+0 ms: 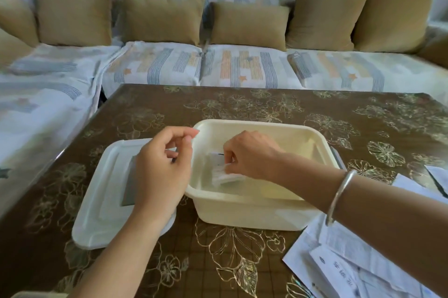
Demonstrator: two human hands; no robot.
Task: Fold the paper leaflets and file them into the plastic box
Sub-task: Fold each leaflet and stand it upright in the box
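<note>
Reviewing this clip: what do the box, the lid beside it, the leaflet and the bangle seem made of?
Box: cream plastic, smooth, faintly glossy, light showing through its walls. Lid: white plastic, moulded raised border, duller. Leaflet in the box: thin white paper, folded layers visible. Bangle: silver-coloured metal, probably polished, judging by bright highlights; which metal cannot be told.

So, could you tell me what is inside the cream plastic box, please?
Folded white paper leaflets lie in the cream plastic box, gripped by the right hand. That hand covers part of them, so their number cannot be told.
</note>
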